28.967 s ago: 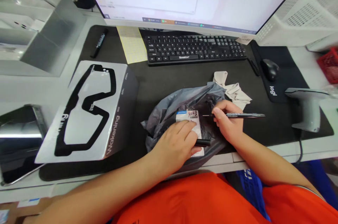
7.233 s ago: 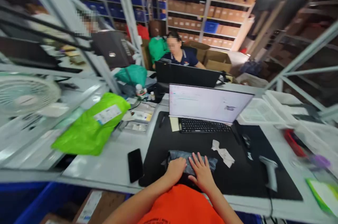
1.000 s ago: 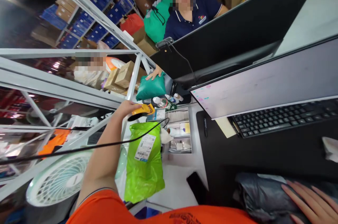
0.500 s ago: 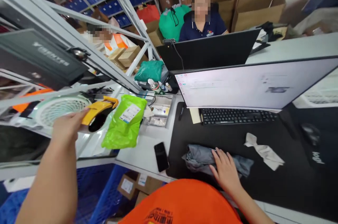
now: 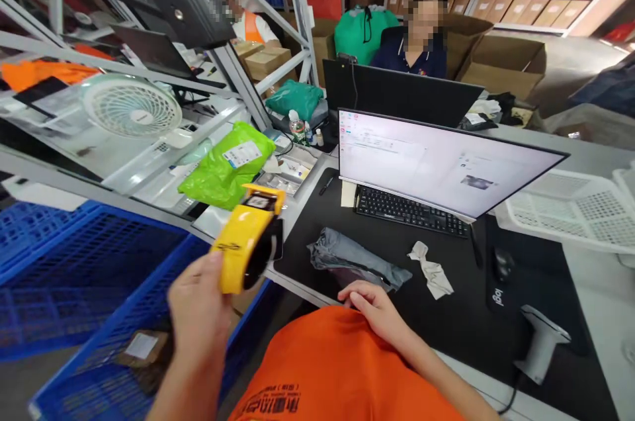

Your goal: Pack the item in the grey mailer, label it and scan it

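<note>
My left hand (image 5: 201,295) grips a yellow tape dispenser (image 5: 238,235) by its end and holds it up in front of the desk's left edge. The dispenser hides part of the phone (image 5: 278,239) behind it. A crumpled grey plastic bag (image 5: 347,259) lies on the black desk mat (image 5: 317,288). Just in front of that bag, at the desk's edge by my orange top, rests my right hand (image 5: 372,305), with loosely bent fingers and nothing seen in them. A green plastic mailer (image 5: 228,169) with a white label lies left of the mat.
Behind the mat stand a monitor (image 5: 436,163) and keyboard (image 5: 407,212). A crumpled whitish strip (image 5: 431,272), a mouse (image 5: 503,265) and a barcode scanner (image 5: 540,341) lie to the right. Blue crates (image 5: 119,341) sit low left. A co-worker (image 5: 411,57) sits opposite.
My left hand has brought the tape dispenser from the far left toward the desk's front. My right hand has come off the grey bag, back to the desk edge. The view has shifted.
</note>
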Tool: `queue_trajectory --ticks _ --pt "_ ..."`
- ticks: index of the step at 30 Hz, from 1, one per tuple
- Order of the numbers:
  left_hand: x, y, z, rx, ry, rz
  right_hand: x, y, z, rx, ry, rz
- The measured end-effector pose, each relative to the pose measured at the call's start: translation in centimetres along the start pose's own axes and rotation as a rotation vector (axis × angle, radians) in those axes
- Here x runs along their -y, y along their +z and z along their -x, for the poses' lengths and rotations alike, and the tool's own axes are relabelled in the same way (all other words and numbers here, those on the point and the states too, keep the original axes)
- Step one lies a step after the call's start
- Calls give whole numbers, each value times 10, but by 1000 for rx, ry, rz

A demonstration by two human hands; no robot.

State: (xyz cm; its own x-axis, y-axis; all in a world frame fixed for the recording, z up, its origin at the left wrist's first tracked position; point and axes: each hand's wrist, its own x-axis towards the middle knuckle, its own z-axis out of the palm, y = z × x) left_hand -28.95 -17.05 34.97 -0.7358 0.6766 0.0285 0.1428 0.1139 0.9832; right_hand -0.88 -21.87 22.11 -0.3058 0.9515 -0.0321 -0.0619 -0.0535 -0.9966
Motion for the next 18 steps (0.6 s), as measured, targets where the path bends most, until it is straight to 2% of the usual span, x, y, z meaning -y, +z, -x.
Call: queue_trajectory --ticks 1,3,5,9,11,14,18 --pt "9 7 19 88 1 1 9 3 0 67 -20 -76" --pt "23 18 53 241 146 -54 26 12 -1 125 -95 -202" --pt "32 27 79 438 394 -76 40 23 -4 102 -124 -311" --pt "44 36 107 849 942 -32 49 38 0 -42 41 -493" --pt "50 35 109 965 1107 -33 44 32 11 -132 98 -535" --pt "67 30 95 1043 1237 -97 32 2 41 -266 112 -488" --pt "108 29 59 1096 1184 -293 24 -48 90 -536 107 -279"
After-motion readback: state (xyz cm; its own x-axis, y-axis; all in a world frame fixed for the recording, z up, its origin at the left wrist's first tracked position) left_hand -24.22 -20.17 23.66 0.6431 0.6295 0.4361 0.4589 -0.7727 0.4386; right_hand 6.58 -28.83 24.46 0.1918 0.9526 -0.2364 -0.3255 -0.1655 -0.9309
